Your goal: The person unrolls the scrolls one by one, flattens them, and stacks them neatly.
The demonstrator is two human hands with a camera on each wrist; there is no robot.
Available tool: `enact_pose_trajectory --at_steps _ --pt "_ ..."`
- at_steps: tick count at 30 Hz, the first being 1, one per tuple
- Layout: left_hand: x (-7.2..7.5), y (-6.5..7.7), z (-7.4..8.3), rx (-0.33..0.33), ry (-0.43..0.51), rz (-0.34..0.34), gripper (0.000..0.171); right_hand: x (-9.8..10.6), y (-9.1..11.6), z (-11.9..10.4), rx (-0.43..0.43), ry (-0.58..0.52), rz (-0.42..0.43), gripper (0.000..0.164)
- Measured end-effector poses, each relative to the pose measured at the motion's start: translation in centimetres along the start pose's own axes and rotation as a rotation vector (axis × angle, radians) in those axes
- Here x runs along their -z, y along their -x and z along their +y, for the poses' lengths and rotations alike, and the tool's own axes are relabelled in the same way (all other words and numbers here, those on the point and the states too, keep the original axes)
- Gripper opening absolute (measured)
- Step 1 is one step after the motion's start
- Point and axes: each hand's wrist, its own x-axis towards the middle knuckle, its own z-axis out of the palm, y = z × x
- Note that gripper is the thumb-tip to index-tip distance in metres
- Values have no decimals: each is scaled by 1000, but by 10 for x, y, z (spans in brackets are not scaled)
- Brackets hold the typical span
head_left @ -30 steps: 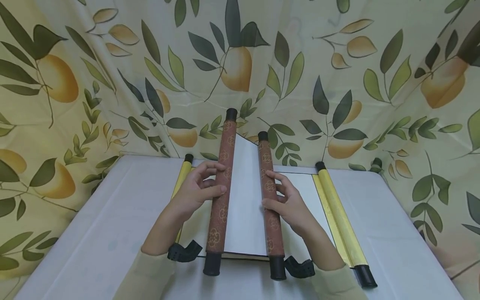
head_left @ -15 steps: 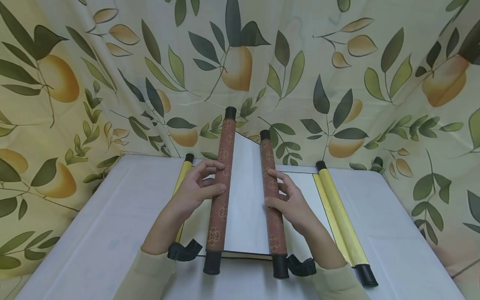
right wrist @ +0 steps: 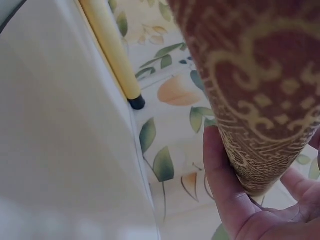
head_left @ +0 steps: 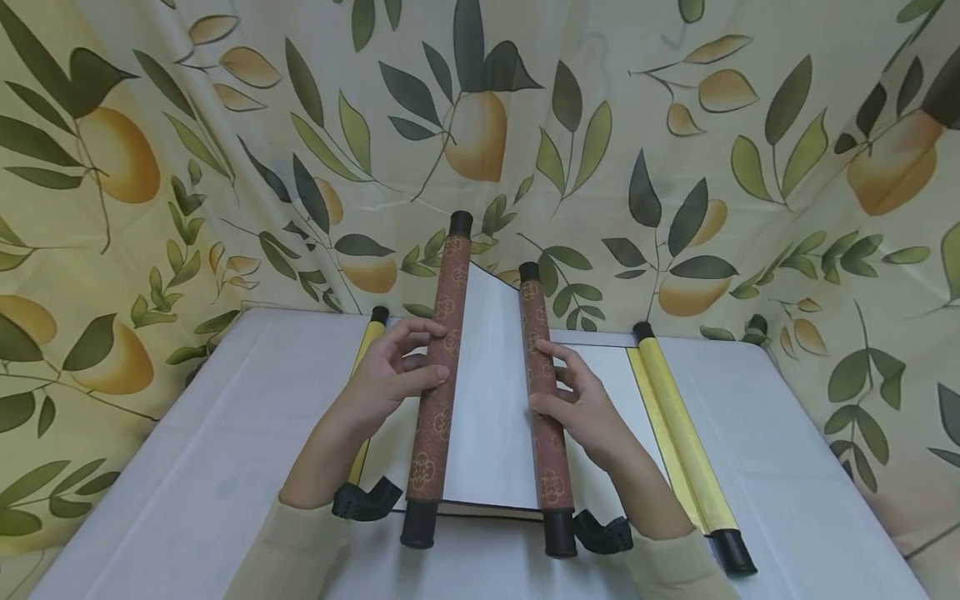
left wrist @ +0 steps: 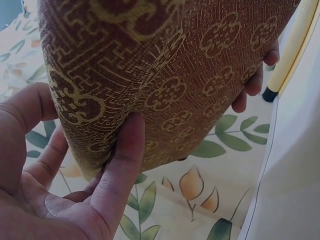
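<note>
Tilted up over the yellow scroll (head_left: 681, 442) on the tabletop (head_left: 795, 467), the red scroll (head_left: 491, 433) seems light, its sheet (head_left: 491, 358) probably easily creased, best held by its likely stiff rollers (head_left: 546, 467), which left hand (head_left: 386, 377) and right hand (head_left: 583, 406) grip.

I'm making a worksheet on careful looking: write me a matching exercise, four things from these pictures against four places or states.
Things
1. Left hand
2. Right hand
3. Leafy curtain
4. Rightmost yellow roller

Matches
A. Holds the right brown roller
B. Black at both ends
C. Holds the left brown roller
D. Hangs behind the table

Pairs: 1-C, 2-A, 3-D, 4-B
</note>
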Motion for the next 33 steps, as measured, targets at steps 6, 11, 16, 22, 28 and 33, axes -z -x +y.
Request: enact_pose_trajectory --at_steps 6,11,16,22,28,33 --pt "1 1 4 -7 -6 3 44 0 1 -1 10 -3 -13 71" --pt "1 1 5 -10 -9 -1 44 1 3 -2 23 -13 -8 72" --pt "2 1 5 -17 2 -5 45 0 4 -2 15 -13 -7 73" --pt "4 2 7 -17 9 -3 45 1 2 -2 30 -5 -11 72" --pt "6 3 7 -23 1 1 45 3 0 -1 38 6 -10 72" --pt "7 4 9 -29 -6 0 45 3 0 -1 34 7 -11 71"
